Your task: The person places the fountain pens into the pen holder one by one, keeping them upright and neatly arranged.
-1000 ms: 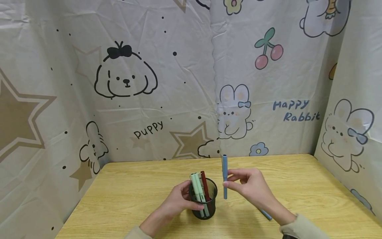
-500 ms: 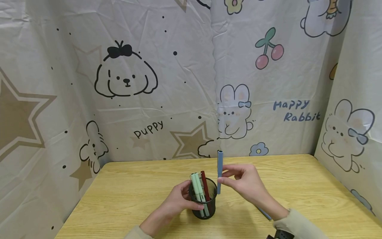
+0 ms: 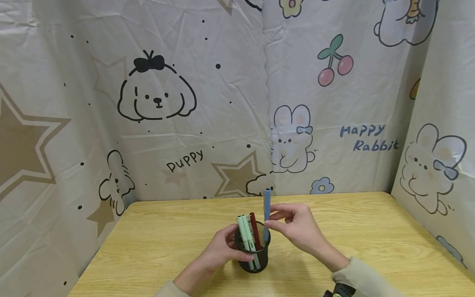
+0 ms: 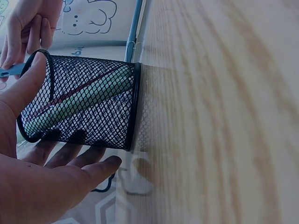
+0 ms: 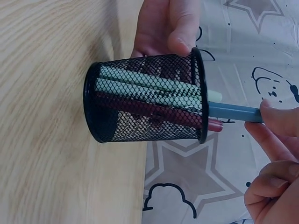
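In the head view my left hand [image 3: 219,251] holds a black mesh pen cup [image 3: 264,259] upright on the table, thumb at the front and fingers round the far side. Two mint-green pens [image 3: 245,235] and a dark red pen [image 3: 255,229] lean inside it. My right hand [image 3: 297,229] pinches a blue pen [image 3: 267,202] upright between thumb and fingertips, its lower end inside the cup's right rim. The right wrist view shows the blue pen [image 5: 233,112] overlapping the rim from outside, beside the green and red pens.
Another blue pen [image 4: 134,30] lies on the table behind the cup in the left wrist view; my right forearm hides it in the head view. The wooden table [image 3: 167,231] ends at a printed cloth backdrop [image 3: 230,123]. A dark watch [image 3: 343,289] sits on my right wrist.
My right hand has moved left with the blue pen, from beside the cup to over its rim, and the pen's lower end has entered. My left hand and the cup stay put.
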Demonstrator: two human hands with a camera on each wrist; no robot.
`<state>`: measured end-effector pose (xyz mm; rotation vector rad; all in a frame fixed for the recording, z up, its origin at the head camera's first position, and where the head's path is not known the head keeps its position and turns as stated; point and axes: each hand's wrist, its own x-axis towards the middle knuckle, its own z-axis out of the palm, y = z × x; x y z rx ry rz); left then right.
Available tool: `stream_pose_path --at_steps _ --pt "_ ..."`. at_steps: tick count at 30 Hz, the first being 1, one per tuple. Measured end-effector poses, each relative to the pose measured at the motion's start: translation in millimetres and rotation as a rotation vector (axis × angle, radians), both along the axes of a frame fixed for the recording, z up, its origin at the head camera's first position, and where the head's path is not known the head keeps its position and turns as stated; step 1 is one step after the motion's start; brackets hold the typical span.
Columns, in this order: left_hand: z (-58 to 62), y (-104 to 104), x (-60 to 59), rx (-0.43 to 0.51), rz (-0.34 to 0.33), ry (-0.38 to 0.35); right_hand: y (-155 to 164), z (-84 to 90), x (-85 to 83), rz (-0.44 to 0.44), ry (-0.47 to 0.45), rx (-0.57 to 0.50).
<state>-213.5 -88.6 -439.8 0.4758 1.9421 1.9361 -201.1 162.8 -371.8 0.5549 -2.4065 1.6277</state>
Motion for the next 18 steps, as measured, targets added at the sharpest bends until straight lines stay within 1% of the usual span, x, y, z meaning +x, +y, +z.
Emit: stream_pose_path --at_steps 12,15,18 --pt "-0.1 0.2 -0.6 -0.009 0.005 -0.005 -7.4 -12.8 -7.1 0.048 0.001 -0.003" --pt "0.2 0.3 0.0 -0.004 0.005 -0.002 -8.6 -16.4 -8.7 0.057 -0.013 -0.004" --pt "0.7 0.6 0.7 -0.006 0.007 0.002 -9.3 -19.5 -9.4 0.048 -0.033 -0.001"
